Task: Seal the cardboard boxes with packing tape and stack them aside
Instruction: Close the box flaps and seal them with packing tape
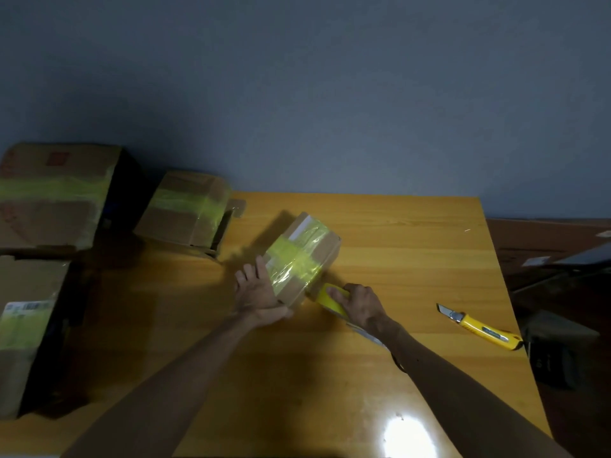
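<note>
Head view, small box (307,256): tipped up on one edge near the middle of the table (413,246), and crossed by bands of yellow tape.
Left hand (258,292): fingers straight and laid flat against the box's left side, thumb along its near lower edge. It braces the box and does not clutch it.
Right hand (362,305): fingers curled round the tape roll (332,297), which sits at the box's near right corner.
Weight: probably light, since one flat palm props it at a tilt.
Stiffness: the cardboard should be firm at edges and corners and likely to dent mid-panel.
Surface: the taped bands look glossy and are likely slick. Bare cardboard should grip better.
Where to hold: two opposite bare sides, close to the corners, palms flat.
Elsewhere: taped boxes (56,196) sit at the left. A knife (479,327) lies on the table, well to the right of the hands.
</note>
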